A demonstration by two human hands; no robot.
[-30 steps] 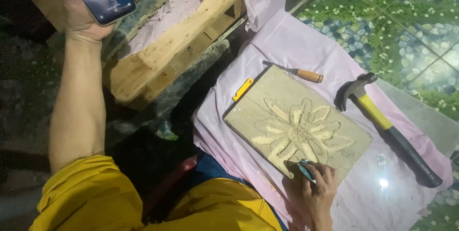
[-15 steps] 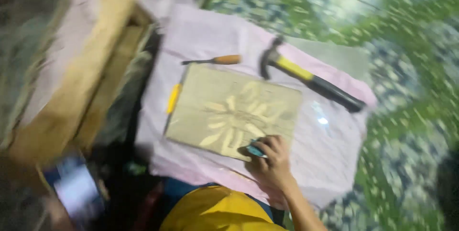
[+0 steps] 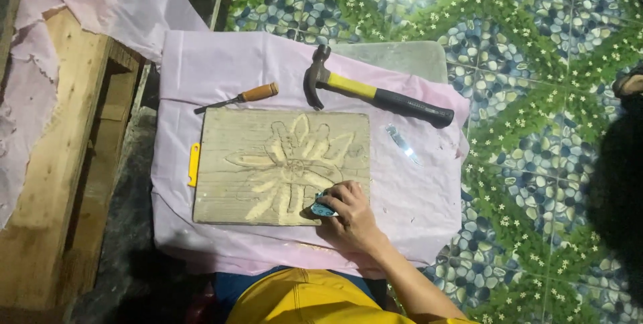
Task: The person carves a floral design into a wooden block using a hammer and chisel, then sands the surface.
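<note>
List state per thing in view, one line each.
right hand: on the board's near right corner, gripping a small blue piece
small blue piece: pinched, pressed on the carving
wooden board: flat on pink cloth, flower carved in
hammer: lying loose, untouched
chisel: lying loose beyond the board
pink cloth: spread under everything
left hand: out of view

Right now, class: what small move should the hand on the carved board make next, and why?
Probably a short rub up along the nearest petal groove. The right hand presses a small blue abrasive piece at the lower right of the flower carving on the wooden board, where pale dust lies in the cuts.
</note>
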